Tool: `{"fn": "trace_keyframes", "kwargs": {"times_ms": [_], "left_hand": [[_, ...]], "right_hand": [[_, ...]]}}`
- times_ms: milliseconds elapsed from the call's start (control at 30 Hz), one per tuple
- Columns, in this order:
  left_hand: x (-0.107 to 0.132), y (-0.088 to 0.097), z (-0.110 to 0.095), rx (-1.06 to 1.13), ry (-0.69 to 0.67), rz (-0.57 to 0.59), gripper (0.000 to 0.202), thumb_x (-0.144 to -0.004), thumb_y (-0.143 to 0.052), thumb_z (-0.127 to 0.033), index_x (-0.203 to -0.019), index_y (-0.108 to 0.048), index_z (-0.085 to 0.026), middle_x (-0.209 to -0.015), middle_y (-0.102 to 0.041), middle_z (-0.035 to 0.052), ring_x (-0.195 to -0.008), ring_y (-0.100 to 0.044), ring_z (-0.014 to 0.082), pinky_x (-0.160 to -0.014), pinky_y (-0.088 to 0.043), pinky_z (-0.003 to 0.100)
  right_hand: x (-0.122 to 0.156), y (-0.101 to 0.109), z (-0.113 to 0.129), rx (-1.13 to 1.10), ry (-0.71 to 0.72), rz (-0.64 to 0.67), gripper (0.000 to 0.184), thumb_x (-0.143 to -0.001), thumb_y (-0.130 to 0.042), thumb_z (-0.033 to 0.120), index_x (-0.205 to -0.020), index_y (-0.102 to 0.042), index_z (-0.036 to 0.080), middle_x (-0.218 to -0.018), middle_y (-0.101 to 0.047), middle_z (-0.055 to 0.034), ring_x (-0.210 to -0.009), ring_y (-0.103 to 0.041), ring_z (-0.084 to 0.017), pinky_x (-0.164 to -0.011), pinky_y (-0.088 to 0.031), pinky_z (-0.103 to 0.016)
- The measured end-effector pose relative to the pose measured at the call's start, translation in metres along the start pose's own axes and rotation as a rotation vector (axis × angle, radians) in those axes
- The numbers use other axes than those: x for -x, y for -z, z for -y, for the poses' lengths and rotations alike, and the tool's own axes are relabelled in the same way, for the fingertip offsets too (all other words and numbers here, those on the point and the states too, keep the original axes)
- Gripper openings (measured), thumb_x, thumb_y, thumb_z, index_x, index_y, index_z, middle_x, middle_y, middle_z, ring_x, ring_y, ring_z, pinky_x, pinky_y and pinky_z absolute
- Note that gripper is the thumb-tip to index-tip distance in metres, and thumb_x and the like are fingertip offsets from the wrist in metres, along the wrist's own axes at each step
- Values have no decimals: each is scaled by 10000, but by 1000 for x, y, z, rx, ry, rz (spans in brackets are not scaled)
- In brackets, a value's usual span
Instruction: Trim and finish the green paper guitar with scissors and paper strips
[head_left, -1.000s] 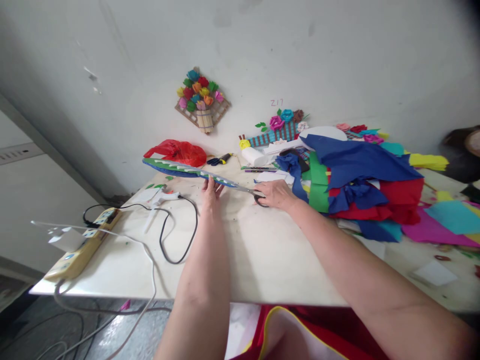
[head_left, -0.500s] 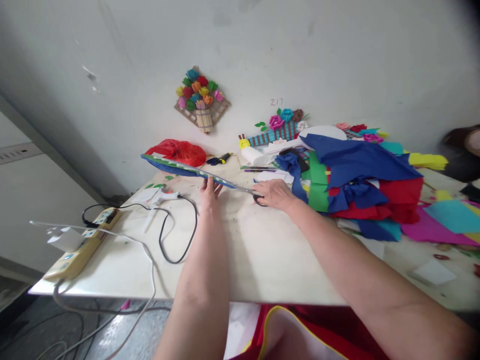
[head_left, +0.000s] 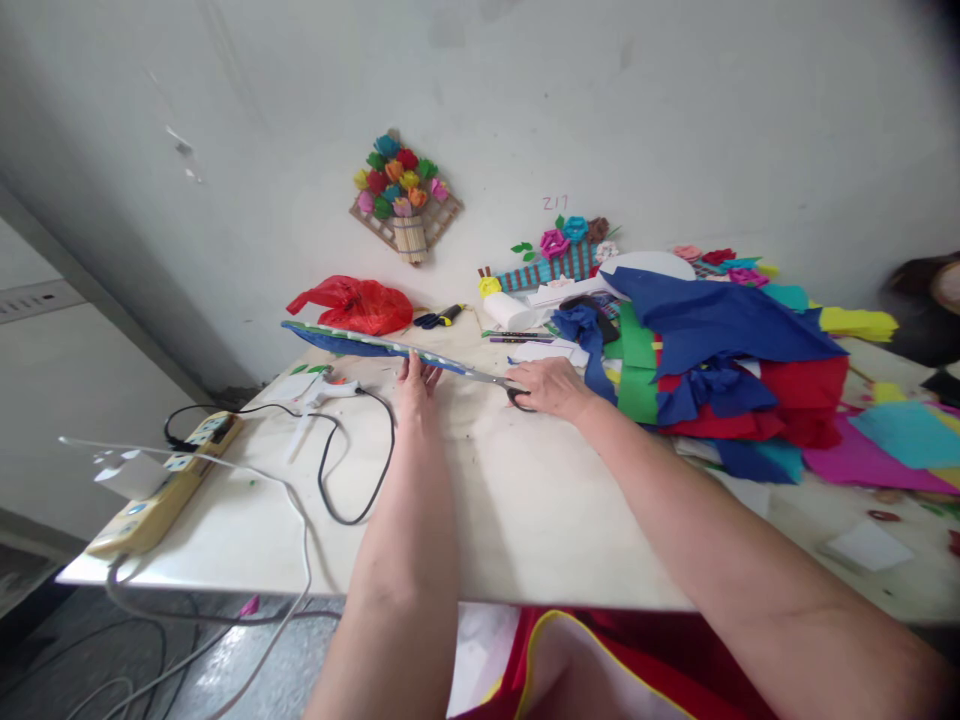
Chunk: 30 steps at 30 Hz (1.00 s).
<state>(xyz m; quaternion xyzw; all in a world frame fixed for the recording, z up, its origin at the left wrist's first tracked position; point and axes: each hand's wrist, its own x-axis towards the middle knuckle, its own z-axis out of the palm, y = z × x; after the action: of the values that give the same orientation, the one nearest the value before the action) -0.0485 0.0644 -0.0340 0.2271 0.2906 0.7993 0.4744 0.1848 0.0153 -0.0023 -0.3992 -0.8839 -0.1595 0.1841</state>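
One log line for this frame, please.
left hand: holds blue-green strip above table | right hand: scissors, blades at strip's right end | nearby: glue gun left of left hand

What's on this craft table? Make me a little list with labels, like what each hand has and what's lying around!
Left: left hand holds up the paper shape, long, blue and green with white tooth-like bits
Right: right hand grips the scissors, blades at the shape's near end
Near left: glue gun, power strip
At back: red bag
On right: pile of coloured paper
On wall: paper flower basket
Surface: table
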Motion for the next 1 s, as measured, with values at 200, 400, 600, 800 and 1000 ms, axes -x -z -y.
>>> {"fn": "trace_keyframes", "kwargs": {"times_ms": [200,400,600,800,1000], "left_hand": [[0,1,0,-13,9,-3,255,-663,-684,-317,-833,-574,-162,-663,-593,0,-574,-594,97,-703,-492,296],[-1,2,1,-12,9,25,296,-633,-707,-327,-844,-578,-165,-663,-600,2,-584,-595,103,-685,-494,289],[-2,2,0,-25,14,2,277,-651,-693,-318,-839,-572,-156,-630,-586,-4,-566,-592,107,-674,-498,296],[-1,1,0,-22,7,7,263,-652,-691,-315,-826,-570,-160,-651,-592,-2,-570,-590,100,-673,-498,285],[0,0,-1,-31,-4,-10,244,-673,-674,-318,-828,-571,-161,-678,-597,5,-572,-593,93,-683,-493,277]], "right_hand": [[0,4,-1,-11,7,18,305,-767,-500,417,-964,-624,219,-885,-655,-36,-811,-566,-172,-591,-281,-265],[-1,7,-2,20,27,17,291,-762,-509,433,-935,-622,228,-876,-659,-14,-782,-577,-169,-564,-255,-269],[-1,8,-1,6,11,42,275,-768,-504,422,-907,-621,215,-880,-658,-25,-792,-570,-164,-568,-258,-259],[-2,9,1,-2,6,60,288,-763,-508,434,-916,-624,219,-879,-659,-26,-792,-573,-166,-559,-254,-262],[-3,12,3,27,21,56,288,-779,-493,423,-936,-621,219,-860,-655,-30,-752,-567,-165,-560,-249,-264]]}}
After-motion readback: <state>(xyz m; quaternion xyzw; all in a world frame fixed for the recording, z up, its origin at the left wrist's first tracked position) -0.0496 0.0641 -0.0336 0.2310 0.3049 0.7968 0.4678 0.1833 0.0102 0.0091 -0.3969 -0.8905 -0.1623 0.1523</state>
